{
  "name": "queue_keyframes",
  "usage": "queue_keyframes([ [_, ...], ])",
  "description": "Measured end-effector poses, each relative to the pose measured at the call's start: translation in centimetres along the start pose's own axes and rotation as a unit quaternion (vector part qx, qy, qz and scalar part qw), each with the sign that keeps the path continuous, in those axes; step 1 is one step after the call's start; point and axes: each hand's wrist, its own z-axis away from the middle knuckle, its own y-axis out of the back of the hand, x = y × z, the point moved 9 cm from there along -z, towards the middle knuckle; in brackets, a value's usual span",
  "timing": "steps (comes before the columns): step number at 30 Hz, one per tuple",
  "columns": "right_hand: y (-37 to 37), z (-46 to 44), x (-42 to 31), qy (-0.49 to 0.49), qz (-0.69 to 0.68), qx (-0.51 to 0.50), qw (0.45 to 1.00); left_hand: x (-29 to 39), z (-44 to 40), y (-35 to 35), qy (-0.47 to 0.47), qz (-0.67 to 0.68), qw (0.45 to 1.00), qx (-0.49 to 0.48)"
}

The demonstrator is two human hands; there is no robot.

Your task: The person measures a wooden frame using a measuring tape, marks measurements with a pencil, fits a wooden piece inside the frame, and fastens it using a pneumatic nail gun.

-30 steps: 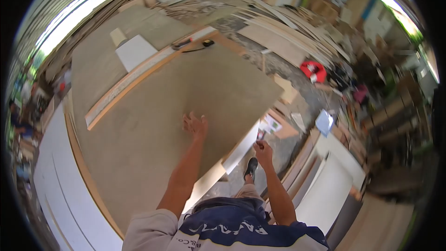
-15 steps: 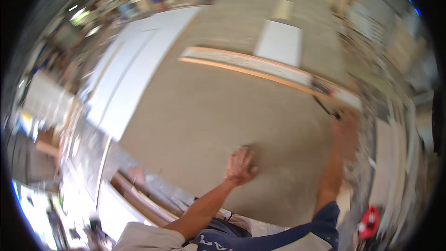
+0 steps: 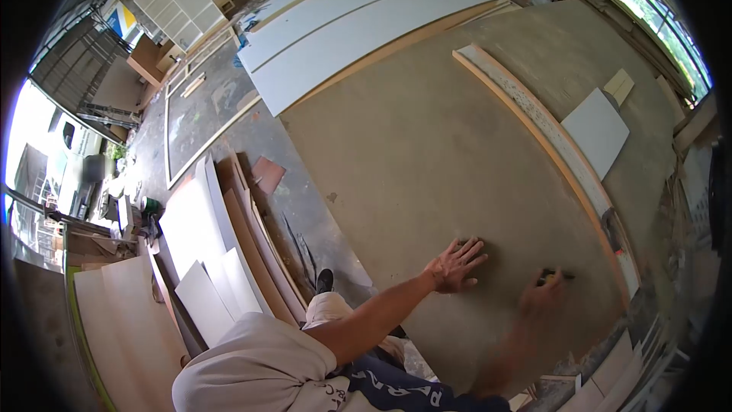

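My left hand (image 3: 455, 265) is spread over the large brown board (image 3: 412, 152), its fingers apart and nothing in them. To its right, my right hand (image 3: 543, 295) is blurred, with its fingers around a small black and yellow tape measure (image 3: 547, 278) above the same board. Beyond it, a long strip with orange edges (image 3: 545, 126) lies across the board, with a red and black tool (image 3: 612, 230) on its near end. A white panel (image 3: 597, 131) rests against the strip's far side, beside a pale wooden block (image 3: 619, 85).
White grooved panels (image 3: 343, 23) lie beyond the board. Sheets and offcuts (image 3: 202, 236) lean at the left, near a reddish piece (image 3: 268, 176) on the floor. A thin wooden frame (image 3: 168, 137) lies farther off. My shoe (image 3: 325, 281) shows below the board's edge.
The view has swung left. My right hand, empty-looking beside the board's edge at first, reached to the tape measure and now has it nearer my left hand, away from the strip.
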Motion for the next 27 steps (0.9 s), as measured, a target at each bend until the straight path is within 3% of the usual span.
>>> queue_keyframes([
  [1,-0.7,3.1,-1.7,0.002,-0.080,0.022,0.997,-0.4,-0.3,-0.6,-0.010,0.023,0.998,0.060],
  [5,2.3,13.1,-12.6,-0.062,-0.239,-0.021,0.969,-1.2,-0.2,-0.3,-0.056,0.139,0.980,0.128],
  [7,3.7,16.2,-16.6,-0.065,-0.281,-0.010,0.957,-3.3,0.4,0.0,-0.085,0.393,0.906,0.131],
  [10,7.0,19.9,-22.6,-0.047,-0.356,-0.023,0.933,-5.1,5.7,1.8,-0.106,0.439,0.877,0.164],
  [12,8.8,20.8,-28.4,0.031,-0.405,-0.049,0.913,-8.2,10.3,0.5,-0.012,0.676,0.735,0.048],
  [14,9.4,21.5,-33.9,0.106,-0.439,-0.069,0.890,-12.0,15.7,1.0,-0.021,0.760,0.649,-0.029],
  [16,10.3,22.7,-42.0,0.213,-0.463,-0.148,0.848,-16.0,22.0,2.2,0.053,0.857,0.506,-0.080],
  [17,9.9,23.5,-45.6,0.205,-0.503,-0.202,0.815,-18.3,25.4,4.7,0.045,0.871,0.484,-0.066],
  [18,9.5,24.2,-49.6,0.291,-0.491,-0.198,0.797,-21.9,26.7,3.5,0.077,0.898,0.434,-0.013],
  [20,6.8,25.8,-55.6,0.326,-0.506,-0.256,0.756,-27.4,30.7,5.3,0.104,0.906,0.404,0.078],
  [21,6.7,25.9,-58.7,0.366,-0.503,-0.270,0.735,-29.5,32.3,6.2,0.047,0.904,0.420,0.055],
  [22,6.7,26.1,-61.4,0.433,-0.461,-0.253,0.732,-31.6,34.1,8.2,0.039,0.889,0.447,0.090],
  [24,4.4,24.5,-65.1,0.508,-0.400,-0.244,0.722,-37.7,36.7,6.9,0.161,0.860,0.438,0.206],
  [26,-2.6,20.2,-64.7,0.415,-0.363,-0.150,0.821,-42.3,40.6,7.4,0.219,0.834,0.430,0.268],
  [27,-7.3,17.9,-63.3,0.331,-0.273,-0.108,0.897,-44.9,42.5,6.8,0.259,0.823,0.411,0.295],
])
